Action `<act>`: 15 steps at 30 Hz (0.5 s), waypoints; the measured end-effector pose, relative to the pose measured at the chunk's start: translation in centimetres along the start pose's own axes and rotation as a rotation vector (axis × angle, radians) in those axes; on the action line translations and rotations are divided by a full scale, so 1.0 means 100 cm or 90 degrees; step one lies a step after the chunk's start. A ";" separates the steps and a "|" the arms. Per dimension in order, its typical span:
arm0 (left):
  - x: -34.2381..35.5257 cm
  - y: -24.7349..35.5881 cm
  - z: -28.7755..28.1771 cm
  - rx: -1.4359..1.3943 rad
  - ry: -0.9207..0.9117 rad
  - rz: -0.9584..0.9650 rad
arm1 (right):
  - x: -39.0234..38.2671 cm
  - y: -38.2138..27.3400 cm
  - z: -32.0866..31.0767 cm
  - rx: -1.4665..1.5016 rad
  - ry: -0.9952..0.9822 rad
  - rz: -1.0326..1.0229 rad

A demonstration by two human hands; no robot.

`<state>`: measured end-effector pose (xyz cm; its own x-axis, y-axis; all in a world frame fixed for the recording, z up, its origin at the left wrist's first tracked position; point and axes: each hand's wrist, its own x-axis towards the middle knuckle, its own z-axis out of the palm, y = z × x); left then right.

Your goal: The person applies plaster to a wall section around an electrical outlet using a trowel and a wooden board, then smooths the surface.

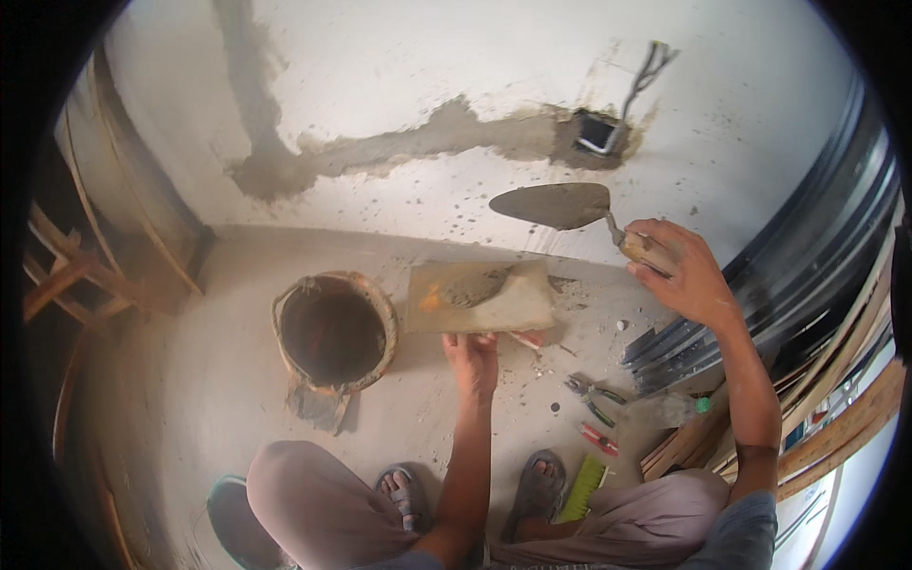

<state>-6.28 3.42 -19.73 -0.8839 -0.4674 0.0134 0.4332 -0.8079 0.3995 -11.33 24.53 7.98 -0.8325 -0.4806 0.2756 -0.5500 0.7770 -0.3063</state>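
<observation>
My right hand (689,271) is closed round the wooden handle of a pointed trowel (554,205). Its blade points left, just in front of the white wall and below the electrical box (597,131). My left hand (472,363) holds up a flat rectangular mortar board (513,309) from its near edge; the fingers are partly hidden beneath it. A small heap of wet grey mortar (475,285) lies on the board. Left of the board stands a round bucket (334,332) with a crusted rim and a dark inside.
A band of grey mortar (389,147) crosses the wall to the box, where loose wires (651,71) stick out. On the floor at right lie pliers (596,391), a red cutter (598,438), a green brush (582,487) and a plastic bottle (674,408). Black pipes (760,256) and wood planks (845,427) line the right side.
</observation>
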 end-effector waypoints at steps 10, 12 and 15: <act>0.000 0.022 -0.002 0.073 -0.077 0.026 | -0.025 0.027 0.007 0.005 -0.195 0.010; 0.002 0.021 -0.004 0.074 -0.065 0.050 | -0.027 0.030 0.011 0.019 -0.184 0.015; 0.003 0.025 -0.005 0.085 -0.056 0.063 | -0.026 0.030 0.016 0.063 -0.167 0.041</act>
<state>-5.41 1.11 -19.20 -0.8529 -0.5040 0.1363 0.4964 -0.7018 0.5109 -10.93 27.47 4.93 -0.8477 -0.5303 0.0109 -0.4882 0.7721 -0.4069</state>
